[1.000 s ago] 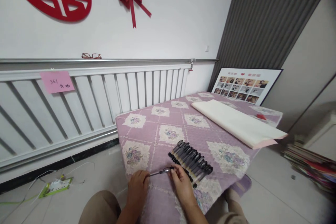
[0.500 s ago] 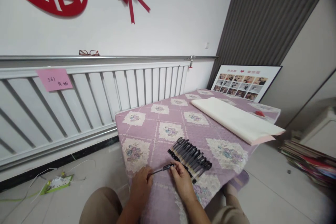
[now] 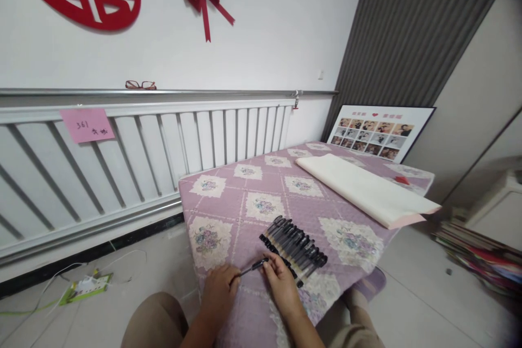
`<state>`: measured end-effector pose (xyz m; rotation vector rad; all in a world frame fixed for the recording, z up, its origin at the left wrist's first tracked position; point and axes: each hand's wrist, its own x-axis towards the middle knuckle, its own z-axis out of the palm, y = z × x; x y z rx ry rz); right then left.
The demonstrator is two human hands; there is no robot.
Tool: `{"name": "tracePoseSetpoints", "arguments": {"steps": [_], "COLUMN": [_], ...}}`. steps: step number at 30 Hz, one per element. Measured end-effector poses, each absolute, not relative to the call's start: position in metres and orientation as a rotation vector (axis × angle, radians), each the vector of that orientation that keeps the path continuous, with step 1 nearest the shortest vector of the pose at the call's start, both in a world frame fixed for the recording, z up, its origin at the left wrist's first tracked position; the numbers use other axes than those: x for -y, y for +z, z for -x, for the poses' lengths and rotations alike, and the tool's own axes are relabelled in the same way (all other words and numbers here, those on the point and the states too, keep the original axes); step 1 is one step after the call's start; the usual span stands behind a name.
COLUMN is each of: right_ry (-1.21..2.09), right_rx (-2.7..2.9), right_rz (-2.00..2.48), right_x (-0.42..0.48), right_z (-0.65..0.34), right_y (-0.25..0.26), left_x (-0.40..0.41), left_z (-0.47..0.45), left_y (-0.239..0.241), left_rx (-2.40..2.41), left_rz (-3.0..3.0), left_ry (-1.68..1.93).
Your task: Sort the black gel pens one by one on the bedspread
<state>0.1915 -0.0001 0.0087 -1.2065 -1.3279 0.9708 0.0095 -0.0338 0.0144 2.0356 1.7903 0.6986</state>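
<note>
A black-capped gel pen (image 3: 253, 266) spans the gap between my two hands, above the near part of the table. My left hand (image 3: 221, 288) is closed around the pen's left end, which its fingers hide. At the capped end, the thumb and fingers of my right hand (image 3: 281, 283) pinch the pen. Just beyond my right hand, several similar pens (image 3: 296, 244) with black caps and clear barrels lie side by side in a slanting row. The right hand's fingers overlap the near edge of that row in view.
A purple floral cloth (image 3: 240, 198) covers the table. A folded cream sheet (image 3: 359, 185) lies at the back right, with a small red object (image 3: 402, 180) behind it. A radiator (image 3: 163, 152) runs along the wall; a power strip (image 3: 86, 287) is on the floor.
My hands keep their hold on the pen, which tilts slightly more, its left end lower. The view has shifted slightly. The row of pens looks the same.
</note>
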Motion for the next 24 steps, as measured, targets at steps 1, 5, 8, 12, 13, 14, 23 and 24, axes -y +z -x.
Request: {"name": "tracePoseSetpoints", "arguments": {"steps": [1, 5, 8, 12, 13, 14, 23, 24], "right_ry": [0.977, 0.958, 1.021, 1.105, 1.093, 1.074, 0.826, 0.802], "right_rx": [1.325, 1.363, 1.362, 1.262, 1.251, 1.248, 1.261, 1.277], "right_rz": [1.208, 1.219, 1.186, 1.240, 1.268, 1.293, 1.712, 1.766], "right_x": [0.001, 0.006, 0.006, -0.004, -0.009, -0.016, -0.092, -0.099], "right_z": [-0.191, -0.191, -0.188, -0.190, -0.194, -0.200, -0.288, -0.293], "right_y": [0.010, 0.010, 0.008, 0.011, 0.014, 0.018, 0.068, 0.070], "left_x": [0.034, 0.033, 0.034, 0.036, 0.036, 0.036, 0.032, 0.032], "left_z": [-0.010, -0.010, -0.010, -0.006, -0.005, -0.003, 0.001, 0.001], "left_y": [0.013, 0.012, 0.013, 0.010, 0.008, 0.005, -0.011, -0.011], "left_rx": [-1.782, -1.756, -1.738, -1.655, -1.630, -1.611, -1.592, -1.594], "left_rz": [-2.041, -2.065, -2.083, -2.058, -2.040, -2.024, -2.014, -2.017], "left_ry": [0.698, 0.669, 0.664, 0.781, 0.821, 0.857, 0.980, 0.983]}}
